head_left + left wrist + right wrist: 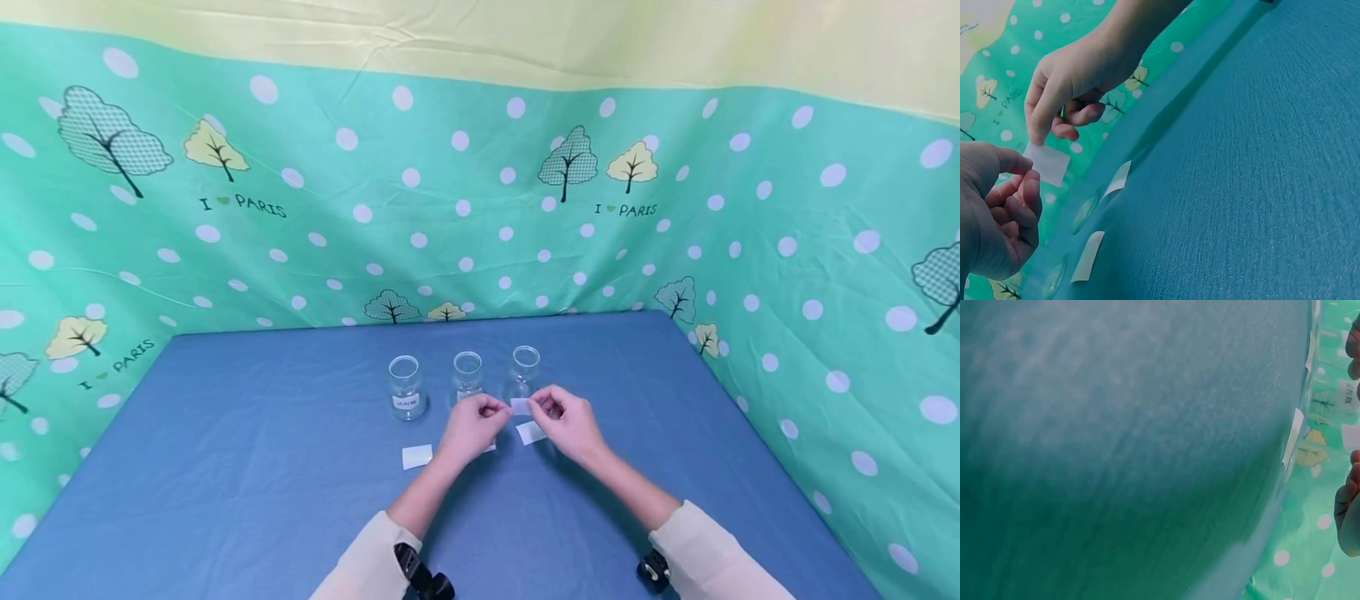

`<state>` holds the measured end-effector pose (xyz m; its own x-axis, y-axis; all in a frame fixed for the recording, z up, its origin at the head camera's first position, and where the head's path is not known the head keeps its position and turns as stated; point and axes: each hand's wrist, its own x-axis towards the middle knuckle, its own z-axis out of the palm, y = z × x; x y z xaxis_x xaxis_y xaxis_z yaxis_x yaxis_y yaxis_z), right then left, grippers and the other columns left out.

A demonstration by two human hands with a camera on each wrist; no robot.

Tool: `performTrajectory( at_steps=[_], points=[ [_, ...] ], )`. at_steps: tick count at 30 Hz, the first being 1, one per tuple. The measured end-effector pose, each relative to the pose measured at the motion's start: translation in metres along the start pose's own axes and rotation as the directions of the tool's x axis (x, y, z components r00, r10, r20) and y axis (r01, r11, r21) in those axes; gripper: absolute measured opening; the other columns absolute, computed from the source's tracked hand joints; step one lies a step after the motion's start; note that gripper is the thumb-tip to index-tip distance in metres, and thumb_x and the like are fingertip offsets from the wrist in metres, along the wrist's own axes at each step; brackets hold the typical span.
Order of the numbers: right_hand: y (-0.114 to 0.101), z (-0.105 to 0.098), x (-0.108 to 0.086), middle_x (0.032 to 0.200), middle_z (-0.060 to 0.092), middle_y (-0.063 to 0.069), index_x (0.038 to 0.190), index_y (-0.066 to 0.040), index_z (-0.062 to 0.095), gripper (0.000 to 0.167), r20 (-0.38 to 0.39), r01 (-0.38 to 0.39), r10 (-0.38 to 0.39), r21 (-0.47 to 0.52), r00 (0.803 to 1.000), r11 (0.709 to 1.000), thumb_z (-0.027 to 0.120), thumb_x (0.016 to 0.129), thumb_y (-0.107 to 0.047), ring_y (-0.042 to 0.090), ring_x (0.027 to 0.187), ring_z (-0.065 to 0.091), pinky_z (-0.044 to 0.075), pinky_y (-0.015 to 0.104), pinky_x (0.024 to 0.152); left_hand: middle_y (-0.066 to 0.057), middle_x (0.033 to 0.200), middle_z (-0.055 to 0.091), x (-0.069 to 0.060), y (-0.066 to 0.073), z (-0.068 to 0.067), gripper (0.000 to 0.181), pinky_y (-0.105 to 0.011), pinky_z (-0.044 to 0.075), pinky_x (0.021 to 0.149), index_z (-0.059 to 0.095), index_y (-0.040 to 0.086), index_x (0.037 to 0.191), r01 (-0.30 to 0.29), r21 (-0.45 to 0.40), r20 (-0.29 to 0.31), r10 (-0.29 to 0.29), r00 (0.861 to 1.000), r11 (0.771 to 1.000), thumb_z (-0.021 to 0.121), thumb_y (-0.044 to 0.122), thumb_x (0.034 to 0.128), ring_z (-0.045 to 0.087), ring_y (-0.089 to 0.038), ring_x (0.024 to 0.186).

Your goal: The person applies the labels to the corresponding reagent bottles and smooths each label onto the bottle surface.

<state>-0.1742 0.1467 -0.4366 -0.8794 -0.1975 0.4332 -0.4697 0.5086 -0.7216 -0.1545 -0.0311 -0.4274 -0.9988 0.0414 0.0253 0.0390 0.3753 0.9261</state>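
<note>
Between my hands is a small white label (520,407), held up in front of the right glass jar (524,371). My left hand (471,427) pinches one edge of it between thumb and index finger, as the left wrist view shows with the label (1050,165). My right hand (572,423) pinches the label's opposite corner. The left glass jar (406,385) carries a white label with dark writing. On the middle glass jar (467,367) a label shows partly behind my left hand.
White paper pieces lie on the blue tabletop (247,467): one piece (417,457) before the left jar, another piece (531,432) under my right hand, and one mostly hidden beneath my left hand. A green dotted curtain (420,200) hangs behind the table and along its sides.
</note>
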Motion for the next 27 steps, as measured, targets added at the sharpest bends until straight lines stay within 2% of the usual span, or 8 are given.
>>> performTrajectory(
  at_steps=[6,9,12,20,23,27],
  points=[
    [-0.0014,0.0011,0.0003,0.063,0.057,-0.004,0.085,-0.008,0.068,0.006,0.010,0.100,-0.100,-0.018,0.995,0.995,0.067,0.084,-0.014,0.000,0.053,0.045,0.041,0.019,0.049,-0.005,0.070,0.064,0.0023,0.0012,-0.0016,0.022,-0.024,0.047,0.051,0.070,0.002,0.092,0.032,-0.088,0.000,-0.033,0.999,0.996,0.064,0.021,0.0846,0.052,-0.007,0.045],
    [-0.0021,0.0018,0.0006,0.063,0.056,-0.005,0.084,-0.010,0.068,0.001,0.019,0.137,-0.136,-0.043,0.990,0.990,0.067,0.083,-0.011,-0.001,0.053,0.045,0.042,0.019,0.050,-0.005,0.071,0.064,0.0029,0.0015,-0.0027,0.023,-0.025,0.048,0.052,0.070,0.001,0.094,0.039,-0.122,0.003,-0.039,0.999,0.992,0.064,0.022,0.0855,0.053,-0.008,0.046],
    [-0.0037,0.0022,0.0007,0.064,0.056,-0.006,0.085,-0.013,0.068,0.005,0.035,0.171,-0.169,-0.069,0.985,0.983,0.068,0.082,-0.008,-0.002,0.054,0.045,0.042,0.018,0.051,-0.005,0.072,0.065,0.0031,0.0024,-0.0037,0.026,-0.025,0.048,0.052,0.070,0.002,0.094,0.061,-0.149,0.006,-0.061,0.998,0.987,0.065,0.026,0.0862,0.054,-0.009,0.047],
    [-0.0059,0.0023,-0.0025,0.066,0.057,-0.007,0.086,-0.015,0.068,0.007,0.073,0.298,-0.289,-0.164,0.954,0.941,0.069,0.081,-0.010,0.006,0.054,0.051,0.041,0.014,0.053,-0.017,0.081,0.069,0.0015,0.0030,-0.0030,0.030,-0.022,0.042,0.047,0.071,0.002,0.093,0.107,-0.195,0.007,-0.108,0.994,0.975,0.065,0.030,0.0857,0.054,-0.008,0.046],
    [-0.0061,0.0029,-0.0034,0.066,0.057,-0.007,0.086,-0.015,0.069,0.006,0.089,0.315,-0.303,-0.187,0.949,0.930,0.069,0.081,-0.011,0.011,0.055,0.053,0.040,0.013,0.054,-0.014,0.079,0.069,0.0024,0.0010,-0.0022,0.027,-0.020,0.038,0.043,0.071,0.004,0.093,0.128,-0.203,0.012,-0.129,0.992,0.971,0.065,0.029,0.0856,0.054,-0.008,0.045],
    [-0.0057,0.0030,-0.0048,0.067,0.057,-0.007,0.087,-0.015,0.069,0.006,0.115,0.305,-0.287,-0.197,0.951,0.932,0.070,0.081,-0.013,0.010,0.055,0.053,0.041,0.013,0.054,-0.007,0.075,0.069,0.0037,-0.0019,-0.0006,0.024,-0.020,0.036,0.041,0.071,0.003,0.094,0.138,-0.203,0.012,-0.138,0.990,0.969,0.063,0.025,0.0854,0.054,-0.007,0.045]
  ],
)
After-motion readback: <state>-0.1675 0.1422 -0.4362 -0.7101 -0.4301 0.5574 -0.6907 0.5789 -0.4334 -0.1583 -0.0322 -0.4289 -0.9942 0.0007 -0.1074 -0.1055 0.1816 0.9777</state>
